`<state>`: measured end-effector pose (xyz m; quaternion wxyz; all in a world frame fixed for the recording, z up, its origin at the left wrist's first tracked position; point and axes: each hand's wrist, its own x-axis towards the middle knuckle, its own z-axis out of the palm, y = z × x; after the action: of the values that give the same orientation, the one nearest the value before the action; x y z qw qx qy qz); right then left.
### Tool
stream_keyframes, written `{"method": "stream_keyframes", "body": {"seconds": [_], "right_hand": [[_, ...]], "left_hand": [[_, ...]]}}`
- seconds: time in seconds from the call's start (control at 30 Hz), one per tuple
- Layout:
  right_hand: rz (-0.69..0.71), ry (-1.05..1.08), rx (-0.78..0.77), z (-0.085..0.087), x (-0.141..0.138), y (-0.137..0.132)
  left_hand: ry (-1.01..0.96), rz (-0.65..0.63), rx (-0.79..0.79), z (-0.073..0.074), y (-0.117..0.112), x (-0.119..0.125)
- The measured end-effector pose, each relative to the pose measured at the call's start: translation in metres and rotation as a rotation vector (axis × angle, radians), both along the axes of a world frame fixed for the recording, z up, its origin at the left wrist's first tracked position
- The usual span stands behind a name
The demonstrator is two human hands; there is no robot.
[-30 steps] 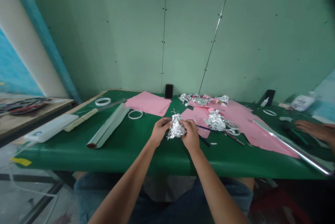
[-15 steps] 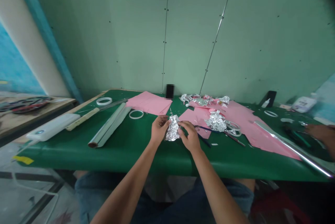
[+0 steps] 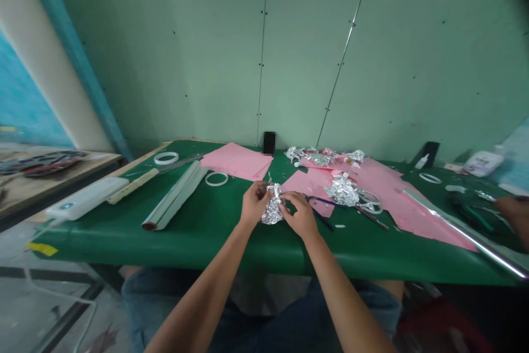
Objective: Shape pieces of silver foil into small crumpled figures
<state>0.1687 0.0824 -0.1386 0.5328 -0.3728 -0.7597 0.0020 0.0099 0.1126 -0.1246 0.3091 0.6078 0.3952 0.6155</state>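
A crumpled piece of aluminium foil is between my two hands, over the green table. My left hand grips its left side, fingers curled round the upper edge. My right hand pinches it from the right with thumb and fingertips. Just right of my right hand lie scissors with dark blue handles, partly hidden by the hand. Behind them are a sheet of pink paper and a crumpled foil bundle.
A foil roll, a hot glue stick-like cream bar and a white box-shaped device lie left. Pink sheets and foil pieces lie behind. Another foil roll is right, near another person's hand.
My right hand's fingers have shifted slightly inward on the foil, and its upper part looks narrower. The whole view has moved a little. The other person's hand has moved slightly right.
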Motion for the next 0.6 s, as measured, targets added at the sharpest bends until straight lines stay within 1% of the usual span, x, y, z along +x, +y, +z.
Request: {"method": "stream_keyframes", "body": {"seconds": [0.13,0.2,0.27,0.37,0.53,0.6], "right_hand": [[-0.1,0.13,-0.118,-0.003,0.002,0.006],[-0.128,0.166,-0.147,-0.005,0.004,0.01],[-0.138,0.185,-0.16,-0.007,0.005,0.012],[-0.137,0.191,-0.181,-0.008,0.006,0.014],[-0.114,0.174,-0.212,-0.008,0.007,0.014],[-0.108,0.168,-0.217,-0.008,0.007,0.013]], "left_hand": [[0.008,-0.059,0.001,-0.001,0.0,0.001],[-0.003,-0.078,-0.011,-0.001,0.001,0.002],[-0.022,-0.07,-0.018,-0.002,0.003,0.002],[-0.048,0.005,-0.024,-0.005,0.006,0.001],[-0.042,0.214,-0.097,-0.008,0.012,-0.005],[-0.027,0.272,-0.127,-0.009,0.013,-0.008]]}}
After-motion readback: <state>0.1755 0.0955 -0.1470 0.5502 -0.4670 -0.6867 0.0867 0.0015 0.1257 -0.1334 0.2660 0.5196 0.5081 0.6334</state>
